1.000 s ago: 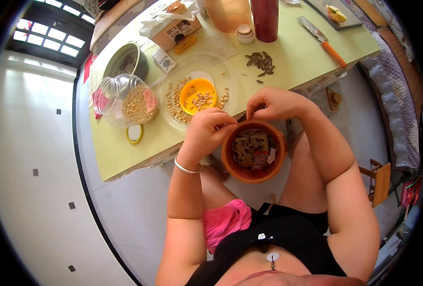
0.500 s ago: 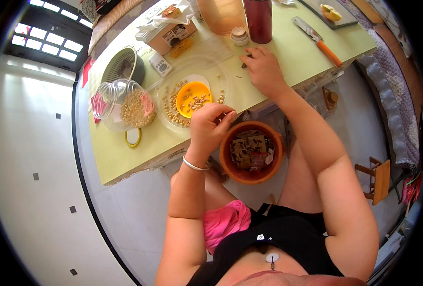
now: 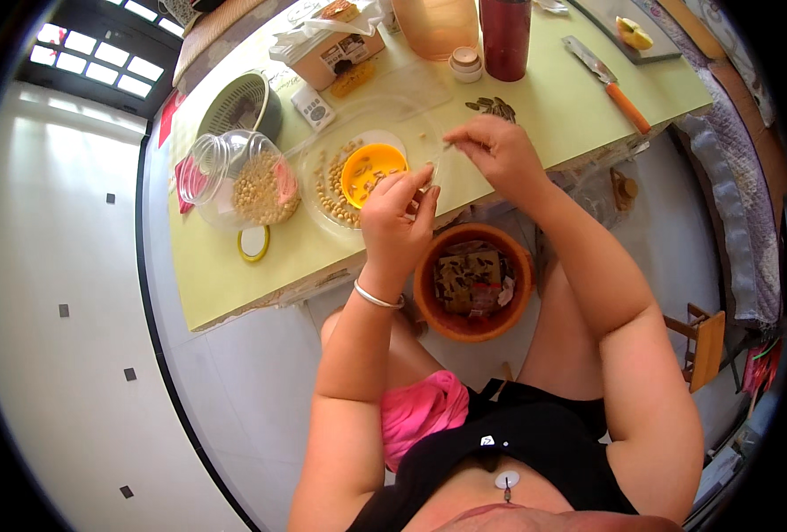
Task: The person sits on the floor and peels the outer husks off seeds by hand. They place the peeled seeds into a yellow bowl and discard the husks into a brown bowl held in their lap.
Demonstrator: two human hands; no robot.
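My right hand [image 3: 500, 151] hovers over the table edge, thumb and forefinger pinched on a small dark sunflower seed [image 3: 447, 146]. A pile of striped sunflower seeds [image 3: 493, 108] lies just beyond it. To its left my left hand [image 3: 397, 215], a silver bangle on the wrist, has its fingertips together; anything between them is too small to name. Partly behind that hand is a yellow bowl [image 3: 371, 157] with pale kernels inside. It rests on a clear plate [image 3: 416, 115] strewn with round beige beans [image 3: 336, 182].
Below the table edge stands a terracotta-coloured bucket [image 3: 525, 275] with dark husks and scraps. Left lie a clear jar of beans [image 3: 265, 189], a yellow-rimmed lid [image 3: 253, 243] and a strainer basket [image 3: 265, 93]. Beyond stand a tissue box [image 3: 327, 60] and red tumbler [image 3: 505, 40]; an orange-handled knife [image 3: 628, 108] lies right.
My right hand has come away from the seed pile, toward my left hand, with a seed in its fingertips. The pile is now uncovered. My left hand's fingers have shifted, and the view has moved slightly.
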